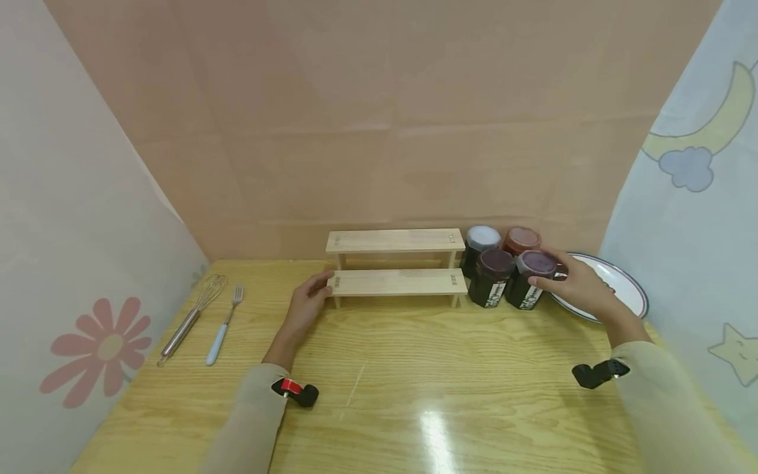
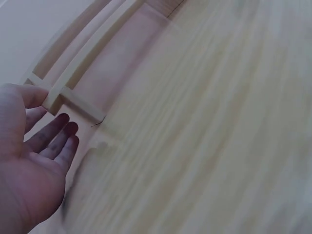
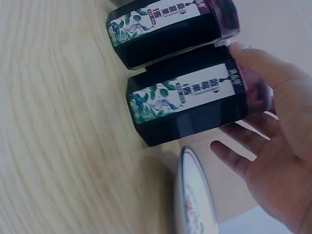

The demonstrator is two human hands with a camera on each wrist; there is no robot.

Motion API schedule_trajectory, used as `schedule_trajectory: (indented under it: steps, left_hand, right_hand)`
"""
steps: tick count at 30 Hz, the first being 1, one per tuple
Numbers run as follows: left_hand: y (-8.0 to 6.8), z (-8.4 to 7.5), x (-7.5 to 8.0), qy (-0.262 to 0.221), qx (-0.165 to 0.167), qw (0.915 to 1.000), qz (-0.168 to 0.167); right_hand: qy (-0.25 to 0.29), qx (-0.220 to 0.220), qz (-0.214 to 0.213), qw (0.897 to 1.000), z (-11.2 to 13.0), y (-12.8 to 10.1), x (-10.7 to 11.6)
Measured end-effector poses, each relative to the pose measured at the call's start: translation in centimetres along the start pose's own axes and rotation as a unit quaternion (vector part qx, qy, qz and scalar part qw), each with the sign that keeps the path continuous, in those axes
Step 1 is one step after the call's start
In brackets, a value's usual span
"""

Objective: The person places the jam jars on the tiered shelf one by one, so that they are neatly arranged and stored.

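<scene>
Hands, left and right, partly curled, pinch one of two shelves and one of four jars respectively.

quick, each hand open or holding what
Left hand: touching the lower shelf; can't tell if it grips.
Right hand: holding the front right jar by its lid.

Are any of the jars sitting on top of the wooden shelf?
No, all four jars are grouped beside the right end of the wooden shelf.
</scene>
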State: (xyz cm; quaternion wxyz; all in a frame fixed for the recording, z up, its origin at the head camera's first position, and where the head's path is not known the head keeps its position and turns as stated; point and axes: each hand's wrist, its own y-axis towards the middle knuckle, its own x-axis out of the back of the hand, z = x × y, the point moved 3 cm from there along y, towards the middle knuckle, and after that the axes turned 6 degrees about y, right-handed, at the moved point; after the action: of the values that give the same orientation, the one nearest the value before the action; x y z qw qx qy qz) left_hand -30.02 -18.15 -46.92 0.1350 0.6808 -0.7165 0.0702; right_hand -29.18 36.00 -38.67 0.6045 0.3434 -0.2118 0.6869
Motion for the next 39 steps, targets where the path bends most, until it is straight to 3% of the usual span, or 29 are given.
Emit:
schedule_trajectory:
  steps: [10, 22, 30, 39]
  left_hand:
    - [-0.2, 0.1, -1.3, -0.024, 0.000, 0.9993, -0.029]
    - [-0.3, 0.0, -2.1, -0.026, 0.009, 0.9995, -0.016]
    - [-0.1, 0.2, -2.0, -0.025, 0.008, 0.9995, -0.019]
    - [0.1, 0.3, -1.7, -0.021, 0.009, 0.9989, -0.041]
  right_hand:
    - [0.114, 0.000, -0.056, 0.992, -1.6, -0.5, -0.7]
    - [0.116, -0.007, -0.088, 0.989, -2.0, -1.8, -0.1]
    - [0.115, -0.033, -0.073, 0.990, -0.2, -2.6, 1.6]
    - [0.114, -0.023, -0.103, 0.988, 2.2, -2.6, 3.5]
